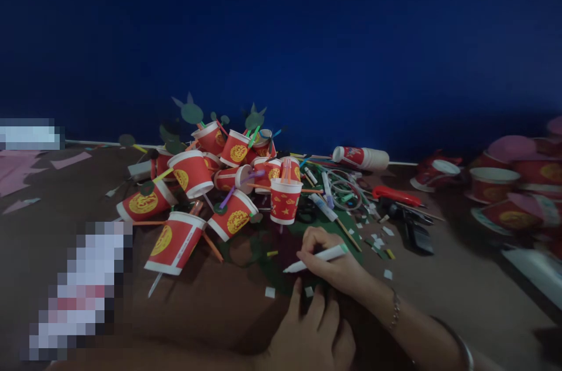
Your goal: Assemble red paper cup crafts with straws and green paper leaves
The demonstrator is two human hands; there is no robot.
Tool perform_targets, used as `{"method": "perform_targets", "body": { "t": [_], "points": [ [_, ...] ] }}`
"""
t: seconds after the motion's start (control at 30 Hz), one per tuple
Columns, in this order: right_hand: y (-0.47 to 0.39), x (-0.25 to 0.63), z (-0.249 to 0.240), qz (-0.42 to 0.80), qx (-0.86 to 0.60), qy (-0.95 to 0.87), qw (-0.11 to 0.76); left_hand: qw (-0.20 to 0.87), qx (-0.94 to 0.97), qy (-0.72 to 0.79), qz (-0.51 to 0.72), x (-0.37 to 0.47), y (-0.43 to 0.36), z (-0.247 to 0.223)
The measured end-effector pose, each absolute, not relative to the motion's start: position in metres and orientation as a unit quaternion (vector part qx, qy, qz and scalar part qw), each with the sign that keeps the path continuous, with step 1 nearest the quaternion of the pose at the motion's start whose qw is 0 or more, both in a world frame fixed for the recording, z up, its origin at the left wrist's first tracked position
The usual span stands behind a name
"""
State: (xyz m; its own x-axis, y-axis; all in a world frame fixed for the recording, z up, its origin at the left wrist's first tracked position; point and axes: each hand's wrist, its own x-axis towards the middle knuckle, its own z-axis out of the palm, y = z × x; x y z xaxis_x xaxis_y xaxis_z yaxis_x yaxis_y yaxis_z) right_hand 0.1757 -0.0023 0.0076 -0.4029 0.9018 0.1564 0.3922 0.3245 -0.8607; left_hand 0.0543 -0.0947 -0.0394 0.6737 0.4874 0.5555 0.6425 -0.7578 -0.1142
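Observation:
My right hand (327, 257) holds a white marker (296, 266) with a pale green end, its tip pointing left and down over dark green paper (281, 280). Just below, my left hand (309, 327) lies palm down with its fingers spread, holding nothing. Its fingertips rest at the lower edge of the dark area, beside small white squares (270, 292). Behind the marker stands a red paper cup (285, 201) with orange straws in it. What the marker tip touches is too dark to tell.
Several red cups (189, 173) with straws are piled at centre left. A stack of cups (364, 158) lies behind. Red-handled tool (397, 195), black tape dispenser (417, 233) and more cups (494, 184) are at right. Pink paper (20, 169) lies far left.

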Motion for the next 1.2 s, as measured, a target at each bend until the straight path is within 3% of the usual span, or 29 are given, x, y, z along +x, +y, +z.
{"method": "perform_targets", "body": {
  "t": [0.5,1.2],
  "points": [
    [-0.0043,0.1734,0.0142,0.334,-0.432,-0.788,0.284,0.16,-0.921,-0.299,-0.192,0.0494,-0.0961,-0.0334],
    [-0.0019,0.176,0.0075,0.345,-0.408,-0.785,0.314,0.144,-0.923,-0.294,-0.202,0.0498,-0.0949,-0.0306]
  ]
}}
